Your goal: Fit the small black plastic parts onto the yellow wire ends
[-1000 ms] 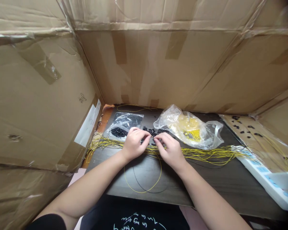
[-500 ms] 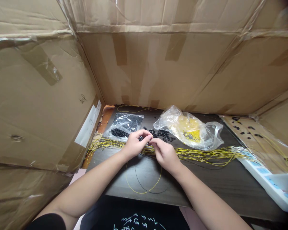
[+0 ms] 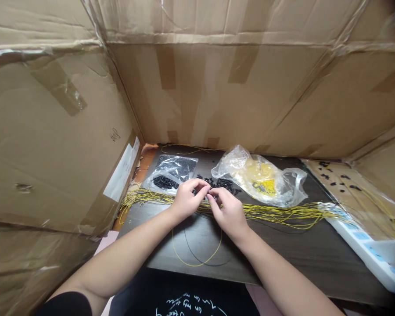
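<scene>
Left hand point(image 3: 186, 202) and right hand point(image 3: 229, 213) have drawn together, pinched shut on something tiny; I fear a slip loses it among the black bits point(image 3: 224, 182).

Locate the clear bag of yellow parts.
Head view: the clear bag lies right of centre, behind the yellow wires, right of the loose black pieces.

dark table point(image 3: 283, 250) with yellow wires point(image 3: 283, 213), black beads point(image 3: 222, 183), two plastic bags point(image 3: 263, 177), power strip point(image 3: 365, 243)
</scene>
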Demonstrator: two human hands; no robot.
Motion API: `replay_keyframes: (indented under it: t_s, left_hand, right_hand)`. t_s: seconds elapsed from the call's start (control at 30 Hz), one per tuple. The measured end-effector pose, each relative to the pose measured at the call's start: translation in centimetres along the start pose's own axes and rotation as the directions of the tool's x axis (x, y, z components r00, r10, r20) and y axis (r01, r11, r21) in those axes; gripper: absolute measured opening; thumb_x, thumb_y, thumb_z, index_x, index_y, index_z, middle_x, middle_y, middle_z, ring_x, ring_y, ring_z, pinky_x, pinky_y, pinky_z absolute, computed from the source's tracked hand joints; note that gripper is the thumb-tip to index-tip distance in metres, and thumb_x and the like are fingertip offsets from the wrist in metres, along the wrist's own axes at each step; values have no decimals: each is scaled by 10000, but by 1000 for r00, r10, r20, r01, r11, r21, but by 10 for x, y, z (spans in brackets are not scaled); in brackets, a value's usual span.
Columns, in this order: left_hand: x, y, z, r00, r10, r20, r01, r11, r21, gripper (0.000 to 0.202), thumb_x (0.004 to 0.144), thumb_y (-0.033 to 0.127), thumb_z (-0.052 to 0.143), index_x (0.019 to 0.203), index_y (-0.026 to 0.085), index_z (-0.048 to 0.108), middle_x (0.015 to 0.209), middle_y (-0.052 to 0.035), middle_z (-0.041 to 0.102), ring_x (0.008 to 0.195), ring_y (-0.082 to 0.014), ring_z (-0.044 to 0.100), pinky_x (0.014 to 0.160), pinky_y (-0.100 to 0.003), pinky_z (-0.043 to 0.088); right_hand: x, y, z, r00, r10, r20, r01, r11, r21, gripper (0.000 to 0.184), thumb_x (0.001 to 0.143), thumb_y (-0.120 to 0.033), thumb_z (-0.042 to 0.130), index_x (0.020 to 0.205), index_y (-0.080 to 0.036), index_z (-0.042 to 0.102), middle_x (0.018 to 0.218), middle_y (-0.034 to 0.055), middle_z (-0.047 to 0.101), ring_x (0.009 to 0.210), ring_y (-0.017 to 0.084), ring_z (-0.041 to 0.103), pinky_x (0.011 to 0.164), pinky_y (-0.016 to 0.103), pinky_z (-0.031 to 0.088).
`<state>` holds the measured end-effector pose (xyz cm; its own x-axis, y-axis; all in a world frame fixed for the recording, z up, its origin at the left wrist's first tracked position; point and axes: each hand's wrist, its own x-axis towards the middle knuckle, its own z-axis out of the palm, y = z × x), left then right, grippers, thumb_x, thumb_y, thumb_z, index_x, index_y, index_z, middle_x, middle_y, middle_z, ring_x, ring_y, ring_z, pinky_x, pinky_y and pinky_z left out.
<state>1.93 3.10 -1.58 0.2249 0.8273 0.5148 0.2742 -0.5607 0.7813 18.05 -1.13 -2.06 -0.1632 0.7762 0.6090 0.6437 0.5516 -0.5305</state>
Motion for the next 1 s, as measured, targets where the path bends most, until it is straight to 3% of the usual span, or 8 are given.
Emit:
replay_keyframes:
  t_s: [0.43,0.53,0.6,0.67,0.73,0.8,0.9,1.0]
  left_hand:
    - [-2,1,-1,976,210,-47,-200,966,163,102,949,240,624,900,190,698,808,-15,716,732,-139,618,730,-286,484]
    - [-1,2,-5,955,287,-78,-265,941,213,83,949,234,631,922,190,696,837,-23,737,757,-146,652,767,-300,494]
    - [-1,3,-7,936,343,-84,-314,916,250,68,947,226,638,932,188,692,839,-27,742,765,-152,659,772,-310,494]
    - [0,4,-10,917,391,-76,-359,893,271,53,942,215,645,934,185,687,824,-28,739,752,-154,651,762,-318,488]
    - [0,5,-11,904,424,-64,-393,879,271,36,935,204,653,936,185,683,815,-27,738,740,-155,644,754,-325,481]
    - [0,6,-12,894,445,-57,-418,872,255,27,932,192,655,943,190,680,826,-29,746,741,-154,647,753,-328,476]
    - [-1,7,-13,878,473,-71,-450,867,216,53,930,173,651,969,197,678,834,-28,759,746,-153,662,747,-327,478]
    - [-2,8,-13,862,498,-92,-476,859,188,91,921,155,656,995,205,673,813,-18,761,730,-152,669,734,-325,481]
  right_hand:
    - [1,-4,1,1000,21,-18,-19,991,131,212,1005,-206,520,1104,-204,708,977,75,704,883,189,660,810,330,530]
    - [2,-2,0,993,110,-31,-102,974,201,194,990,-248,553,1062,-199,726,968,77,712,852,187,660,788,335,536]
    - [2,-2,1,969,248,0,-235,921,311,186,959,-316,611,1044,-192,721,937,72,723,784,178,662,717,320,548]
    - [2,-4,0,918,388,89,-383,800,462,251,911,-402,672,1034,-185,704,895,65,726,679,160,646,594,287,541]
    - [3,-9,-2,870,458,184,-471,657,589,326,858,-461,723,1015,-178,685,859,55,721,581,133,611,504,258,516]
    - [4,-14,-4,849,477,228,-495,567,658,350,818,-474,762,978,-175,673,816,37,710,514,104,574,470,240,499]
    - [5,-20,-8,844,488,223,-486,520,702,328,785,-446,802,915,-178,665,754,12,685,492,87,552,465,223,489]
    - [5,-20,-11,851,485,203,-470,528,708,296,776,-415,817,871,-181,664,701,-2,659,513,93,555,487,225,495]
